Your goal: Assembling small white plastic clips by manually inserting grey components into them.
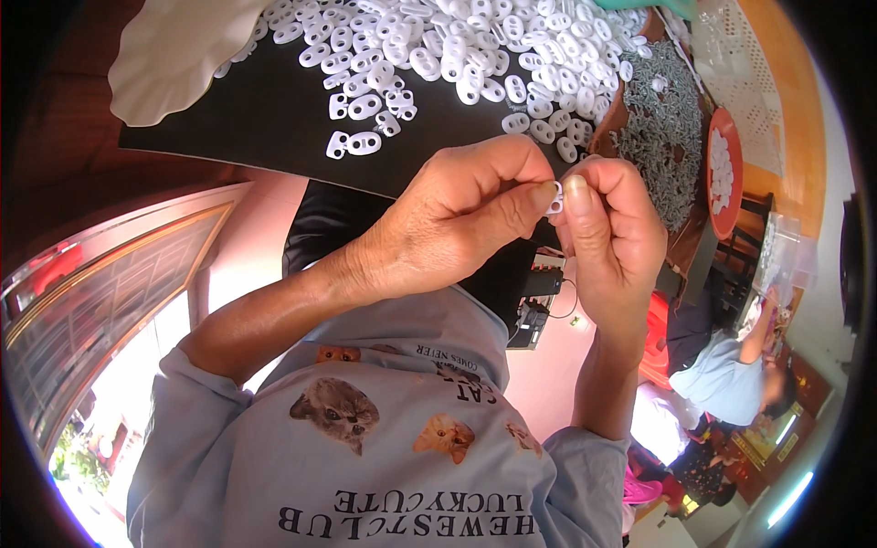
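Note:
My left hand [466, 205] and my right hand [610, 224] meet just past the near edge of the black table [247, 123]. Thumbs and forefingers of both hands pinch a small white plastic cord lock [554, 198], with a hole showing in it. The fingertips cover most of the piece. Beyond the hands spreads a large heap of white oval two-hole pieces [448, 46]. To the left of that heap's near end, a few white cord locks [352, 143] lie with a second part attached or touching.
Small metal springs [653, 137] fill a brown tray on the right. Past it, a red bowl [724, 219] holds small white parts. A scalloped cream dish [151, 73] sits at the far left, and a green container [644, 4] at the top. Another person [726, 370] is at the right.

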Motion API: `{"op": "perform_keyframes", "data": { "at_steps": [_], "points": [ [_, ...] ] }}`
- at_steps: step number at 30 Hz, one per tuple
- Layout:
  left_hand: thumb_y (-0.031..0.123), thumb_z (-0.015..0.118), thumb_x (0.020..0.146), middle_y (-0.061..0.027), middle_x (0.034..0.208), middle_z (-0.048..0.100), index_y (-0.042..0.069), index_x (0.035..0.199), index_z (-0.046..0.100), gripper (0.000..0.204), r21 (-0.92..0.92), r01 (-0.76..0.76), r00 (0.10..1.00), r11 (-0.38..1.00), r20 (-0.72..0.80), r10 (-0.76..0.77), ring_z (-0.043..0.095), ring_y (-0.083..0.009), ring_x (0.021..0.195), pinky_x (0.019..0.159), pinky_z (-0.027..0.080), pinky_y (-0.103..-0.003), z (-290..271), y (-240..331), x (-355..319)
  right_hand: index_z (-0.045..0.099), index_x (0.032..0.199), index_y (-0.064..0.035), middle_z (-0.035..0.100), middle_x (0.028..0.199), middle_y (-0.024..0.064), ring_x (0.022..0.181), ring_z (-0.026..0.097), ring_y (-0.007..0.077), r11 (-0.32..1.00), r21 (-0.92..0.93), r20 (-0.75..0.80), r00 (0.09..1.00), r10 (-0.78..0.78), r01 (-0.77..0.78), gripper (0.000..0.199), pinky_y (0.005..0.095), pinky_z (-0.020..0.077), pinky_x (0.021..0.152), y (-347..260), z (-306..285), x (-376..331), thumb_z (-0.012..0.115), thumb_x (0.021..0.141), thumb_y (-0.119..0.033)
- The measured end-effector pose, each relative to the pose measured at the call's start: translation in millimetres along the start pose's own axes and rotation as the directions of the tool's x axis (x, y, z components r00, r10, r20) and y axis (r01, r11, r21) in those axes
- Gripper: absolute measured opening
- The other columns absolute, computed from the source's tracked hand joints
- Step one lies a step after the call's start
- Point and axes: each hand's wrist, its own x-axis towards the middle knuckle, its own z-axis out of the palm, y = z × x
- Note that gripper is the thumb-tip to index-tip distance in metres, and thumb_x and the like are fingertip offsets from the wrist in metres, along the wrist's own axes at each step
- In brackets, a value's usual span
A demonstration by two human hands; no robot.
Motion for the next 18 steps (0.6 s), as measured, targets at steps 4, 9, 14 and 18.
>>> {"op": "perform_keyframes", "data": {
  "at_steps": [4, 9, 14, 18],
  "points": [
    [0.019, 0.050, 0.100, 0.0001, 0.076, 0.054, 0.004, 0.097, 0.055, 0.016, 0.027, 0.003, 1.000, 1.000, -0.006, -0.002, 0.043, -0.0026, 0.062, 0.054, 0.035, -0.017, 0.3, 1.2, -0.8, 0.055, 0.095, -0.0008, 0.053, 0.071, -0.0017, 0.056, 0.040, -0.0006, 1.000, 0.007, -0.008, 1.000, 0.012, -0.012, 0.010, 0.0146, 0.0298, 0.049, -0.1, 1.1, -0.3, 0.052, 0.097, -0.010],
    [0.019, 0.049, 0.100, 0.0009, 0.076, 0.054, 0.004, 0.096, 0.055, 0.016, 0.047, -0.017, 1.000, 0.999, -0.018, 0.018, 0.043, -0.0024, 0.062, 0.054, 0.035, -0.017, 1.8, -0.2, -1.7, 0.054, 0.094, -0.0010, 0.052, 0.069, -0.0017, 0.054, 0.038, -0.0004, 1.000, -0.003, -0.013, 1.000, -0.006, 0.005, 0.010, 0.0150, 0.0294, 0.048, 0.1, 2.6, -0.8, 0.052, 0.097, -0.010],
    [0.019, 0.050, 0.100, 0.0016, 0.076, 0.054, 0.004, 0.097, 0.055, 0.016, 0.086, -0.017, 0.999, 0.996, -0.044, 0.021, 0.043, -0.0018, 0.062, 0.055, 0.035, -0.017, 4.3, -1.1, -3.0, 0.053, 0.088, -0.0018, 0.051, 0.067, -0.0024, 0.052, 0.037, -0.0005, 1.000, -0.030, -0.036, 0.999, -0.009, 0.008, 0.013, 0.0156, 0.0279, 0.046, -0.6, 3.4, -1.0, 0.053, 0.097, -0.012],
    [0.017, 0.051, 0.099, 0.0011, 0.075, 0.053, 0.003, 0.097, 0.056, 0.015, 0.170, -0.113, 0.991, 0.979, -0.053, 0.124, 0.046, -0.0032, 0.066, 0.058, 0.038, -0.018, 3.8, -8.9, -2.9, 0.052, 0.083, -0.0007, 0.052, 0.065, 0.0020, 0.057, 0.049, 0.0061, 0.996, -0.021, -0.054, 0.995, 0.089, -0.090, 0.014, 0.0216, 0.0382, 0.051, -9.0, 4.4, -0.5, 0.059, 0.093, -0.008]
  ]
}}
